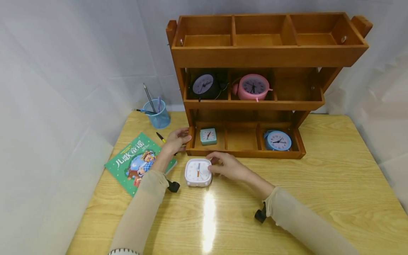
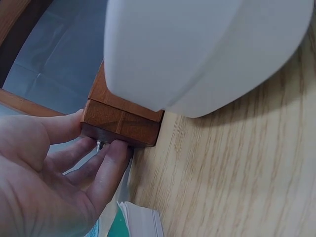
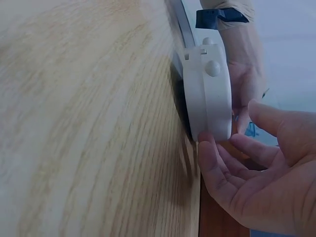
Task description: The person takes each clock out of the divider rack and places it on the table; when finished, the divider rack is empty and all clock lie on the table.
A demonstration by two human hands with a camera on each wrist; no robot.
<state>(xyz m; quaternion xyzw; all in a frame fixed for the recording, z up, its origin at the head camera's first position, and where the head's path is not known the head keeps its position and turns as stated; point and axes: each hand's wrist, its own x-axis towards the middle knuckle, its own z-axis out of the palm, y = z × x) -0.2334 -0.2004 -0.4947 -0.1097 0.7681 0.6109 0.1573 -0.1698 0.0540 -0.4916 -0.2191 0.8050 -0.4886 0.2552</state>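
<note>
A white alarm clock (image 1: 195,173) lies face up on the table in front of the shelf. My right hand (image 1: 231,166) is at its right edge. In the right wrist view a fingertip (image 3: 206,140) touches the casing of the clock (image 3: 207,94), while the thumb stands apart from the dial. My left hand (image 1: 176,141) holds the lower left end of the wooden shelf (image 1: 220,153). In the left wrist view its thumb is on the upper corner of the wood (image 2: 121,123) and its fingers press the outer side, near a screw.
A small mint clock (image 1: 208,136) and a blue clock (image 1: 278,140) sit in the bottom tier. Above them are a black clock (image 1: 205,86) and a pink clock (image 1: 253,86). At left lie a green book (image 1: 137,164), a pen (image 1: 160,137) and a blue pen cup (image 1: 160,118).
</note>
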